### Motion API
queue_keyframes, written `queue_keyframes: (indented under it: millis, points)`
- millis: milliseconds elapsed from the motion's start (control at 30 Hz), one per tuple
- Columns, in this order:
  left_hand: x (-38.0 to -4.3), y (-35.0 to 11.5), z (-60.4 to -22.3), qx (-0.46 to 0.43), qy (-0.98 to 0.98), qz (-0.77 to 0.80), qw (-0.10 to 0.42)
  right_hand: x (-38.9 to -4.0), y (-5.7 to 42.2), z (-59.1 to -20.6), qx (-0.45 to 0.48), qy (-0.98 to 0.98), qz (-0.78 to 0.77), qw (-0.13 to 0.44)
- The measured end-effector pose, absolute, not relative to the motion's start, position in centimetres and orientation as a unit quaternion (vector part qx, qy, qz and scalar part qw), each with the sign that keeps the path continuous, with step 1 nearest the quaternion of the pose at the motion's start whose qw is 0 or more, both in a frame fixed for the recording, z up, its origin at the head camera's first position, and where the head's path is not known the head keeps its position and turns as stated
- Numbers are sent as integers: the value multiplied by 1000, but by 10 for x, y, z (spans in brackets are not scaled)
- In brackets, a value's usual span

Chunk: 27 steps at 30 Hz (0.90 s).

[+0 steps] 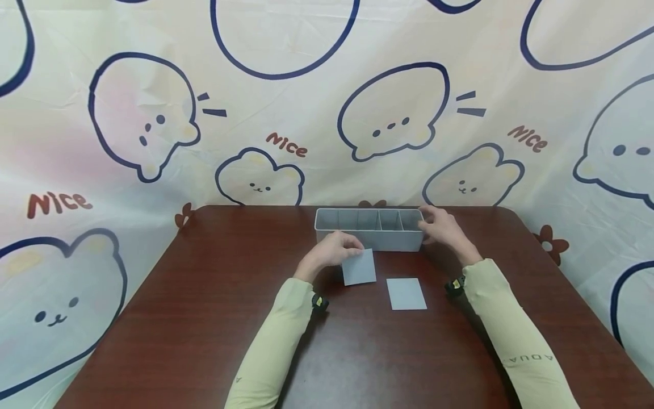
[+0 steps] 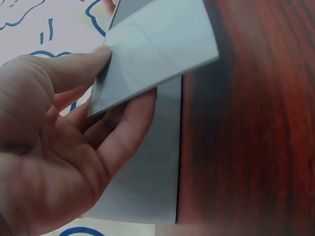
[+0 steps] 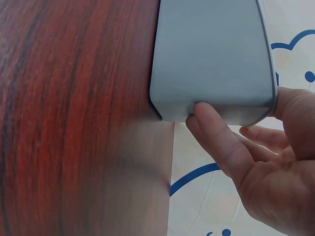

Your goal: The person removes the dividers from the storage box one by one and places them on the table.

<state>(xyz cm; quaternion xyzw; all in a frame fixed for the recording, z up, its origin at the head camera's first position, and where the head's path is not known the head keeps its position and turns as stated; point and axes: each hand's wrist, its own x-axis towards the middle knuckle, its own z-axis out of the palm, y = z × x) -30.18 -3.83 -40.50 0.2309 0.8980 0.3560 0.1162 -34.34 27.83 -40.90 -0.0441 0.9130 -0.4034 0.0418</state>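
My left hand (image 1: 334, 250) pinches a thin, pale grey square panel (image 1: 359, 268) by its upper left part, thumb on one face and fingers behind it. The panel is held tilted in front of a long grey divided box (image 1: 368, 240), overlapping its front wall in the head view. At the box's right end is my right hand (image 1: 443, 228). In the right wrist view its fingertips (image 3: 203, 109) rest on the end wall, fingers fairly straight, while the thumb reaches the rim and its tip is hidden. A second pale square panel (image 1: 406, 293) lies flat on the table.
The box stands near the back edge of the dark red-brown wooden table (image 1: 204, 318), its compartments opening upward between thin upright partitions (image 1: 379, 219). A cartoon-printed cloth (image 1: 317, 108) hangs right behind and along both sides of the table.
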Motion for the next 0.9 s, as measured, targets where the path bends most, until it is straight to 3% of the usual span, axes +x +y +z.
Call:
queue_keyframes:
  millis: [333,900]
  points:
    - [-298,-35,-408,243,902,324,152,-341,280,-409,-44,910,-409,44]
    - [-292,-29,-413,252,906,295,168,-345,280,-410,-50,912,-406,38]
